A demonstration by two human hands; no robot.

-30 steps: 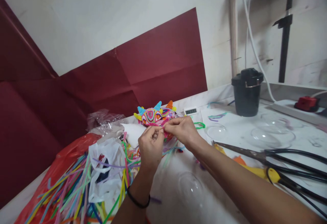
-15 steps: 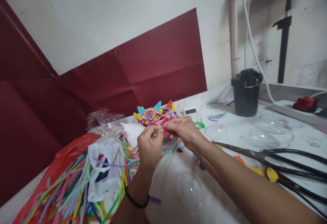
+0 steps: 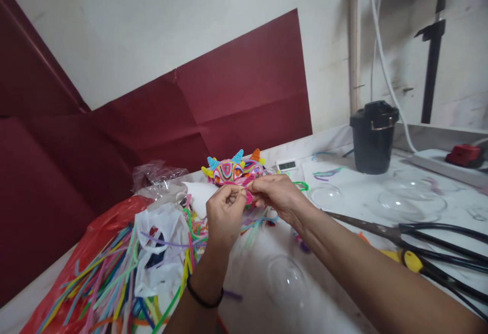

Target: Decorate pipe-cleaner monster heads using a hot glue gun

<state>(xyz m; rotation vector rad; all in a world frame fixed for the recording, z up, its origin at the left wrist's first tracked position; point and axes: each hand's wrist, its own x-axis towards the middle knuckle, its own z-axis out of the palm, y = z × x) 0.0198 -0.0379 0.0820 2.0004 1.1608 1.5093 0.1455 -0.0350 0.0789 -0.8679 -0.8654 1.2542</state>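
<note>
While both hands meet above the white table [image 3: 343, 207], the left hand [image 3: 224, 217] and the right hand [image 3: 276, 194] pinch a pink pipe cleaner [image 3: 247, 193] between closed fingertips, just in front of a colourful horned figure [image 3: 233, 169]. Loose pipe cleaners [image 3: 110, 283] lie to the left; scissors [image 3: 400, 232] lie to the right.
</note>
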